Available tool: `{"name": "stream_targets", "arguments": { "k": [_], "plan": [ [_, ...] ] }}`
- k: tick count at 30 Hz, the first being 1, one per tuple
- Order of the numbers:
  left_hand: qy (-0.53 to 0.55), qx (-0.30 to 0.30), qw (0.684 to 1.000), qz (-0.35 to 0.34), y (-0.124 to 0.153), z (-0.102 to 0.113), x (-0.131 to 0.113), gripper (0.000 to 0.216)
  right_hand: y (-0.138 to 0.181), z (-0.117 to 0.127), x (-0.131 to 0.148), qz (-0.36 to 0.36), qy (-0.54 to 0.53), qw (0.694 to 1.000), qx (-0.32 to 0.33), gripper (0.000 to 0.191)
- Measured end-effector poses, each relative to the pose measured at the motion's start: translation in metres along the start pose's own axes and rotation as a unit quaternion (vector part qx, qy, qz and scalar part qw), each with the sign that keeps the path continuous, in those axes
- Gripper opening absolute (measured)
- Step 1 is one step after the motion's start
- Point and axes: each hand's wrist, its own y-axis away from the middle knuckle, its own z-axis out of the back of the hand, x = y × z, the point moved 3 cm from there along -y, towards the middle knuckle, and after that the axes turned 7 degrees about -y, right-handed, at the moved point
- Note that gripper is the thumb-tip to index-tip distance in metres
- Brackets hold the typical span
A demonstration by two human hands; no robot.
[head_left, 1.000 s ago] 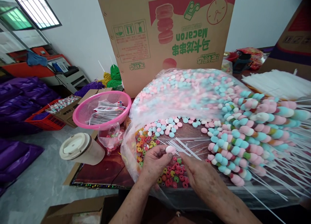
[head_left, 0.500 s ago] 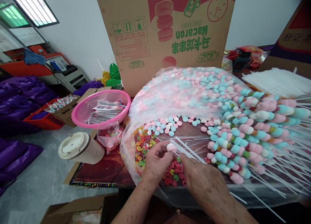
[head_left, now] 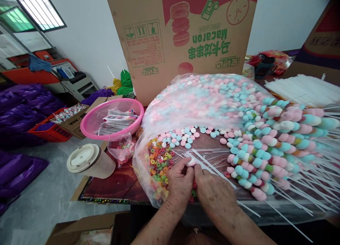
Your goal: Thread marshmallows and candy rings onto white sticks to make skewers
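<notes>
My left hand (head_left: 180, 183) pinches a pale pink and white marshmallow (head_left: 191, 162) between thumb and fingers. Against it, my right hand (head_left: 214, 188) is closed on a thin white stick (head_left: 248, 208), whose tail juts out below the wrist; its tip is hidden. Under and beyond my hands lie loose white sticks (head_left: 209, 162). Ring-shaped gummy candies (head_left: 160, 160) in red, orange, yellow and green spread left of my left hand. To the right is a pile of skewers (head_left: 261, 154) strung with pink, blue and white marshmallows and gummies.
A plastic bag (head_left: 193, 100) heaped with marshmallows lies ahead, before a large cardboard box (head_left: 175, 61). Leftward stand a pink basket (head_left: 87, 126) of printed packets and a lidded cup (head_left: 102, 165). More white sticks (head_left: 300, 89) are stacked at the far right.
My right hand has moved left with its stick, closing the gap to my left hand. The left hand and marshmallow have shifted slightly right, and the hands now meet.
</notes>
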Motion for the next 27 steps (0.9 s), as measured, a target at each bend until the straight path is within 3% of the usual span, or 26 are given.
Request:
{"name": "stream_targets", "arguments": {
  "k": [5,8,14,17,21,22,24,25,27],
  "plan": [
    [-0.029,-0.006,1.0,-0.007,-0.001,0.001,0.007,0.026,-0.003,-0.01,-0.021,0.011,-0.036,0.997,0.062,0.023],
    [-0.057,-0.022,0.998,-0.006,0.003,0.001,0.01,0.026,0.003,-0.02,-0.033,-0.001,-0.015,0.998,0.062,0.021],
    [0.023,0.001,0.998,0.058,0.01,-0.015,0.021,0.026,0.005,-0.036,-0.017,0.008,-0.023,0.999,0.034,0.023],
    [0.004,0.038,0.998,0.047,0.013,-0.019,0.022,0.025,-0.001,-0.041,-0.013,0.01,-0.05,0.998,0.038,0.027],
    [-0.081,0.134,0.988,-0.017,0.011,-0.004,0.012,0.03,-0.005,-0.047,-0.031,0.029,-0.123,0.991,0.037,0.027],
    [-0.118,0.134,0.984,-0.027,0.006,0.005,0.008,0.036,-0.004,-0.048,-0.038,0.034,-0.136,0.99,0.036,0.027],
    [-0.232,0.062,0.97,-0.031,-0.012,0.026,0.003,0.045,-0.002,-0.048,-0.048,0.032,-0.139,0.989,0.034,0.029],
    [-0.31,0.034,0.949,-0.035,-0.023,0.034,0.001,0.042,-0.001,-0.048,-0.051,0.026,-0.135,0.99,0.034,0.03],
    [-0.451,0.037,0.89,-0.062,-0.045,0.039,0.0,0.027,0.001,-0.046,-0.05,0.024,-0.148,0.988,0.035,0.03]
  ]
}}
